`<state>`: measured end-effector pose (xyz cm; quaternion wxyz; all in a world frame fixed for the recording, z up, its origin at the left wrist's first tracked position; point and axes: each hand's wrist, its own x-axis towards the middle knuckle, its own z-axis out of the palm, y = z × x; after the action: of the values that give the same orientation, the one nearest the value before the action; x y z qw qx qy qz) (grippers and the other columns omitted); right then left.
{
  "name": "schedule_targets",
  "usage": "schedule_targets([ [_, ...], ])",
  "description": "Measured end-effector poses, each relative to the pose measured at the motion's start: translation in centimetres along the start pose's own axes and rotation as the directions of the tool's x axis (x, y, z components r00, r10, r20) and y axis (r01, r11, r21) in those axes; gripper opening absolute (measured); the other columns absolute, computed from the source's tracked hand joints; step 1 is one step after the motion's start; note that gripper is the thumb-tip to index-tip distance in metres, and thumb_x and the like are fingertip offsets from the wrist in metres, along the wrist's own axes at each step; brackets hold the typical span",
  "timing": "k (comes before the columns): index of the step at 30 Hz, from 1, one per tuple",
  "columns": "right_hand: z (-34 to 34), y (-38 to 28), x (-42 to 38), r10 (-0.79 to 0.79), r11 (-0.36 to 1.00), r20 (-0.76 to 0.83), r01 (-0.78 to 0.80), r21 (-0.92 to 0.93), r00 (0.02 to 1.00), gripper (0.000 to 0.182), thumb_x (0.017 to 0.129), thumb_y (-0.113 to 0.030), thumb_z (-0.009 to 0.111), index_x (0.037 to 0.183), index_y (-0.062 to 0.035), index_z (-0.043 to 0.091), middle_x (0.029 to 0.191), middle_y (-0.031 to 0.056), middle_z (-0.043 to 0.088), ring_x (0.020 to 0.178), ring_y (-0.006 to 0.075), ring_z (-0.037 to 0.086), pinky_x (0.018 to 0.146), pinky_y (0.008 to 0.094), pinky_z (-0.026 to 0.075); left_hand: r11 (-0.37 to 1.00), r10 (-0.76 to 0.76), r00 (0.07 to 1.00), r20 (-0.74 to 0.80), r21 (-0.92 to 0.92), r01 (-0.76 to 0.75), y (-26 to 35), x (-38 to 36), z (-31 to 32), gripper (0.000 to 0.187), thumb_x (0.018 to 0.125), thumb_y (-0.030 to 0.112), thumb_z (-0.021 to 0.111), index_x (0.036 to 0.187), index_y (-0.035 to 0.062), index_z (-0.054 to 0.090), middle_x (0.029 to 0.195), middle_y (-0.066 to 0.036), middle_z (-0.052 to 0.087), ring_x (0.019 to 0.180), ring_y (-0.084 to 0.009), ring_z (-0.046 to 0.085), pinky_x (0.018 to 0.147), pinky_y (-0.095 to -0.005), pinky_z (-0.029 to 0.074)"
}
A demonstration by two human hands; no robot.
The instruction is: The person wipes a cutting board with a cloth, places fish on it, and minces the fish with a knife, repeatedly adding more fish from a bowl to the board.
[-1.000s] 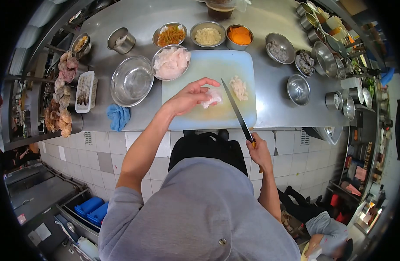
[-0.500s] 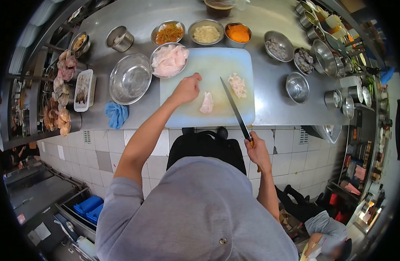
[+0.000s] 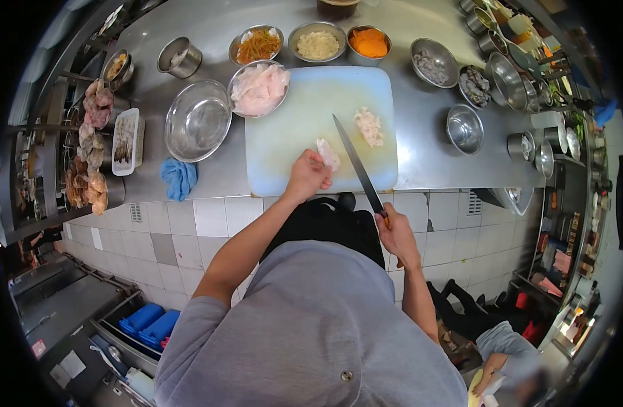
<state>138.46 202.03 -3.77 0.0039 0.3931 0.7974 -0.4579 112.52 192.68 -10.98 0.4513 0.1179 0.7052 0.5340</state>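
My right hand (image 3: 397,237) grips the handle of a long knife (image 3: 357,161). The blade slants up and left over the white cutting board (image 3: 284,146). With fingers curled, my left hand (image 3: 310,175) holds the near-left edge of a small piece of pale raw meat (image 3: 329,154); the fingertips are partly hidden. Right of the blade lies a small pile of chopped pale meat (image 3: 369,127). A metal bowl of pink-white raw slices (image 3: 260,89) overlaps the board's far left corner.
Behind the board stand bowls of shredded vegetables (image 3: 258,46), chopped pale pieces (image 3: 318,45) and orange slices (image 3: 369,43). Left are a bare metal bowl (image 3: 197,122) and a blue cloth (image 3: 179,179). Several bowls, one metal bowl (image 3: 464,129) included, stand right. Another person (image 3: 504,349) is at lower right.
My left hand has come down from the bowl side of the board to the small meat piece, which sits slightly turned. The knife stays in my right hand, almost unmoved.
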Motion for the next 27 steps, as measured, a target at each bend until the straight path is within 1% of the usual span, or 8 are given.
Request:
schedule_targets([
  [2,0.0,-0.2,-0.1,-0.047,0.999,-0.013,0.047,-0.020,0.999,0.013,0.102,-0.009,0.062,0.104,0.0004,0.052,0.076,0.0259,0.065,0.074,0.0512,0.063,0.063,0.0541,0.047,0.841,0.306,0.952,0.023,0.462,-0.282,0.4,-0.6,-0.7,0.019,0.087,-0.003,0.072,0.100,-0.0003,0.058,0.102,-0.019,0.067,0.083,-0.0292,0.071,0.071,-0.0395,0.059],
  [5,0.3,-0.6,-0.6,-0.066,0.996,0.012,0.066,-0.053,0.998,0.013,0.103,-0.010,0.060,0.103,-0.0001,0.052,0.076,0.0270,0.064,0.075,0.0521,0.064,0.064,0.0560,0.047,0.439,0.758,0.629,0.174,0.577,-0.689,0.4,0.4,-1.9,0.016,0.083,-0.001,0.073,0.097,0.0006,0.064,0.113,-0.018,0.065,0.103,-0.0346,0.066,0.088,-0.0419,0.057],
  [8,1.0,-1.6,-1.3,-0.088,0.987,0.018,0.089,-0.137,0.996,0.011,0.104,-0.010,0.058,0.105,-0.0009,0.051,0.078,0.0275,0.065,0.076,0.0521,0.065,0.065,0.0581,0.049,0.331,0.699,0.604,0.383,0.575,-0.748,0.9,1.7,-2.9,0.024,0.084,0.003,0.074,0.107,0.0004,0.068,0.116,-0.015,0.065,0.114,-0.0382,0.059,0.099,-0.0442,0.052],
  [11,1.4,-2.6,-1.9,-0.075,0.974,0.016,0.077,-0.214,0.997,0.010,0.104,-0.009,0.057,0.106,-0.0011,0.051,0.082,0.0276,0.067,0.076,0.0517,0.066,0.067,0.0595,0.051,0.265,0.706,0.555,0.440,0.563,-0.783,1.6,2.2,-2.9,0.024,0.084,0.004,0.074,0.107,-0.0002,0.069,0.115,-0.015,0.066,0.112,-0.0368,0.060,0.098,-0.0439,0.053],
  [14,1.5,-2.5,-2.7,-0.065,0.959,-0.002,0.061,-0.278,0.998,0.013,0.104,-0.011,0.058,0.106,-0.0005,0.051,0.076,0.0270,0.066,0.074,0.0521,0.065,0.066,0.0599,0.050,0.243,0.690,0.548,0.473,0.561,-0.791,1.2,2.7,-3.0,0.024,0.084,0.004,0.074,0.107,-0.0006,0.069,0.115,-0.015,0.065,0.111,-0.0367,0.061,0.097,-0.0435,0.053],
  [23,1.1,-3.8,-2.5,0.050,0.932,0.116,-0.005,-0.363,0.992,0.018,0.102,-0.006,0.054,0.116,0.0019,0.048,0.085,0.0293,0.068,0.080,0.0520,0.067,0.070,0.0611,0.051,0.265,0.724,0.521,0.452,0.515,-0.815,0.9,3.1,-2.8,0.022,0.083,0.005,0.075,0.104,0.0004,0.070,0.113,-0.015,0.065,0.110,-0.0361,0.061,0.096,-0.0432,0.054],
  [25,5.1,-0.6,1.3,-0.128,0.941,0.055,0.139,-0.307,0.990,0.021,0.102,-0.006,0.053,0.121,0.0027,0.048,0.082,0.0307,0.068,0.079,0.0541,0.066,0.070,0.0624,0.050,0.290,0.722,0.539,0.434,0.517,-0.805,0.4,3.2,-2.7,0.023,0.083,0.005,0.075,0.105,0.0004,0.070,0.113,-0.015,0.065,0.110,-0.0359,0.061,0.096,-0.0429,0.054],
  [27,6.2,-0.5,3.6,-0.141,0.945,0.025,0.142,-0.295,0.990,0.027,0.100,-0.003,0.055,0.125,0.0029,0.047,0.078,0.0308,0.067,0.076,0.0542,0.066,0.068,0.0640,0.050,0.301,0.726,0.545,0.419,0.519,-0.800,0.1,3.2,-2.8,0.025,0.083,0.006,0.076,0.106,0.0006,0.070,0.114,-0.015,0.065,0.110,-0.0358,0.061,0.096,-0.0427,0.054],
])
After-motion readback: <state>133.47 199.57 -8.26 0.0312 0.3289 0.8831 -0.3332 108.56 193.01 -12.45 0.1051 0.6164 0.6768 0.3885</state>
